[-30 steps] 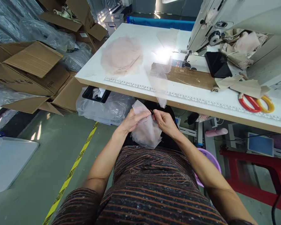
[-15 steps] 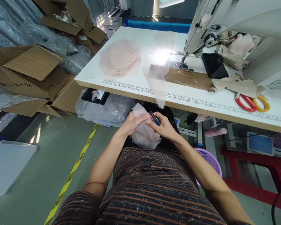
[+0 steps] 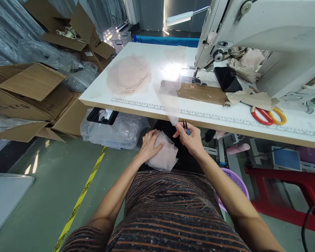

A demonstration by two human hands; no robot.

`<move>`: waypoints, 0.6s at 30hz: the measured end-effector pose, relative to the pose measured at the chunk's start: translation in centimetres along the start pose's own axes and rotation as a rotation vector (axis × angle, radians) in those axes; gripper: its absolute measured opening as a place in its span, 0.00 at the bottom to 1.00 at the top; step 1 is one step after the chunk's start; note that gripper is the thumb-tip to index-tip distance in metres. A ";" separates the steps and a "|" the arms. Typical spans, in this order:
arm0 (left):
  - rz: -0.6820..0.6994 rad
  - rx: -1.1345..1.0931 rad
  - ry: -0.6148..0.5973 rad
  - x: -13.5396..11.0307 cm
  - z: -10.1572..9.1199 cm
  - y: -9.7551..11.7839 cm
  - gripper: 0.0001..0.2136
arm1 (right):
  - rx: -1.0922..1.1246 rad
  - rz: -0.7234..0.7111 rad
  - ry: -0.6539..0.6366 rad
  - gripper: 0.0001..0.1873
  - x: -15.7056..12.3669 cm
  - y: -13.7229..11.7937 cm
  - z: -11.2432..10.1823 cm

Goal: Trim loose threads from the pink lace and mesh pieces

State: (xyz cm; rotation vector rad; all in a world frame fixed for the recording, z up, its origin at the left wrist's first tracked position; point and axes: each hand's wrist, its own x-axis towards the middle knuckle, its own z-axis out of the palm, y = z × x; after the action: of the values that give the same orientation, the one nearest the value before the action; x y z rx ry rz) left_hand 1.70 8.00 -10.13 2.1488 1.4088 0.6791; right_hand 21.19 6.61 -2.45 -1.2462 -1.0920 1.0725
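Note:
My left hand [image 3: 150,141] lies flat, fingers stretched, on a pale pink sheer fabric piece [image 3: 165,156] resting on my lap. My right hand [image 3: 189,137] is raised just below the table edge, closed around small thread snips [image 3: 185,126] whose tips point up. Its fingers also touch the lower end of a sheer fabric strip [image 3: 170,98] that hangs from the white table [image 3: 157,52]. A stack of pink sheer pieces [image 3: 128,74] lies on the table's left part.
A white sewing machine [image 3: 254,31] stands at the right with a black phone [image 3: 228,79] under it. Red and yellow scissors [image 3: 268,116] lie near the front edge. Cardboard boxes [image 3: 31,94] and plastic bags [image 3: 118,127] crowd the floor at left. A red stool [image 3: 291,189] and purple basket [image 3: 235,180] are at right.
My right hand lifted off the lap piece up to the hanging strip, snips still in it. The left hand flattened the piece onto my lap. The view tilted up.

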 end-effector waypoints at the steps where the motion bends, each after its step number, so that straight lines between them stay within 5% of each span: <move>1: -0.005 -0.024 0.023 0.0 -0.1 0.2 0.21 | 0.029 -0.001 0.021 0.29 0.2 -0.1 0.2; 6: -0.027 -0.501 0.107 1.0 -1.5 2.2 0.19 | 0.024 -0.033 -0.019 0.25 -0.6 0.3 0.4; 11: -0.134 -1.193 -0.137 2.4 -3.1 5.2 0.30 | -0.089 -0.133 -0.192 0.24 -3.4 0.5 0.1; 14: -0.226 -1.290 -0.189 3.0 -3.7 6.4 0.23 | -0.138 -0.164 -0.267 0.22 -4.4 0.9 -0.4; 18: -0.298 -1.323 -0.097 3.3 -3.9 6.8 0.18 | -0.159 -0.173 -0.206 0.22 -4.5 1.7 -1.1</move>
State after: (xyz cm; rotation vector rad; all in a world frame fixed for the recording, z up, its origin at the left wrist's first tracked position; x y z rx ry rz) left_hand 4.99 9.09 -2.41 0.8926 0.7634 0.9700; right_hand 21.52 2.05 -4.34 -1.1577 -1.4393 1.0130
